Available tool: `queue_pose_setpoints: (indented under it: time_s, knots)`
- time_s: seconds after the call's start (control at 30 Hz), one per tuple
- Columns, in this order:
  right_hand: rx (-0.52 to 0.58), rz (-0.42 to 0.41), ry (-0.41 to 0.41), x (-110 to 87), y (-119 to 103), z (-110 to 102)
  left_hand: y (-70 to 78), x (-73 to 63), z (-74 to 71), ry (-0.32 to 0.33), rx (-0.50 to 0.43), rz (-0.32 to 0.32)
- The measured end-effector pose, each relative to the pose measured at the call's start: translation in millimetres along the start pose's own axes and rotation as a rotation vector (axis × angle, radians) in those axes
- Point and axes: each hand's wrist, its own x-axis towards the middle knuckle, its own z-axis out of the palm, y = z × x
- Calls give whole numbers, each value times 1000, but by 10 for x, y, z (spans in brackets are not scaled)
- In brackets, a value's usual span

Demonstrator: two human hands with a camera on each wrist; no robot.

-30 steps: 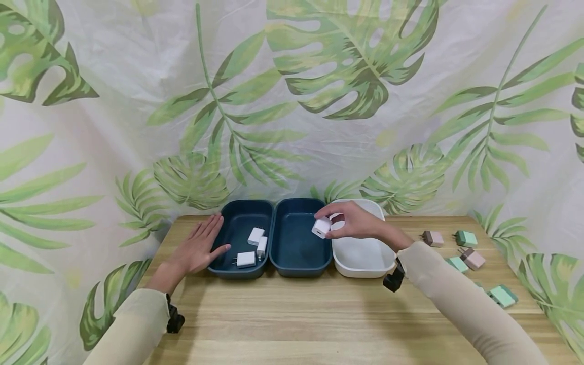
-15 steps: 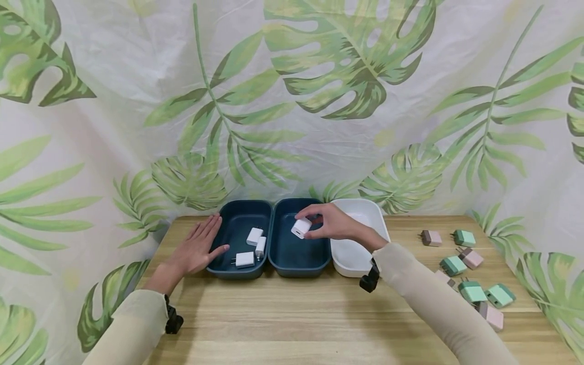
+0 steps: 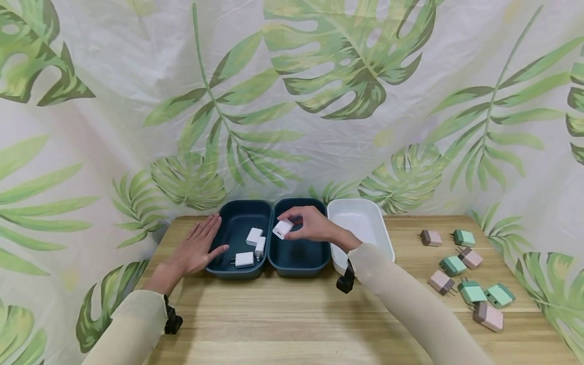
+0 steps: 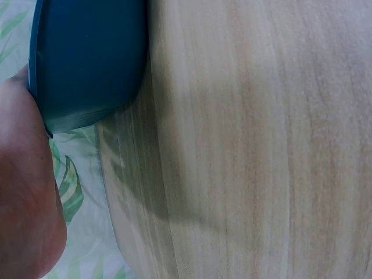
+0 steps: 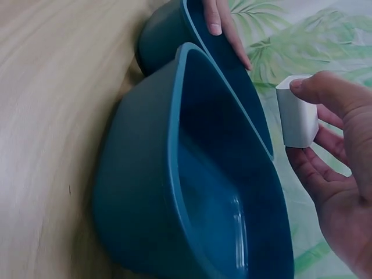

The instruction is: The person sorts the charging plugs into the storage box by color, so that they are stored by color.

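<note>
My right hand (image 3: 312,224) pinches a white USB charger (image 3: 283,229) between thumb and fingers. It hovers above the middle dark blue bin (image 3: 298,256), near the wall shared with the left bin. In the right wrist view the same charger (image 5: 298,113) shows upright between thumb and fingertips, above the bin rims. My left hand (image 3: 193,248) rests with straight fingers on the left rim of the left dark blue bin (image 3: 237,218). Inside that bin lie a white charger (image 3: 254,236), another white charger (image 3: 260,247) and a third white charger (image 3: 244,259).
A white bin (image 3: 358,218) stands right of the two blue ones, side by side. On the wooden table (image 3: 255,319) at the right lie several pink chargers (image 3: 489,317) and green chargers (image 3: 472,292). A leaf-patterned cloth (image 3: 255,101) hangs behind the table.
My right hand has carried the white charger leftward, from the right edge of the middle bin to its left edge. The left hand stays on the left bin's rim.
</note>
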Motion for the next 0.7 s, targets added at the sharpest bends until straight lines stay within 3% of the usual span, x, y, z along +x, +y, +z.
queue_pose_setpoints:
  time_s: [0.33,0.7]
  knots:
    - [-32,39,-8,216,-85,230,3,-12,-9,-8,0,-4]
    - [-45,-4,-31,432,-90,449,26,3,-7,-11,14,-12]
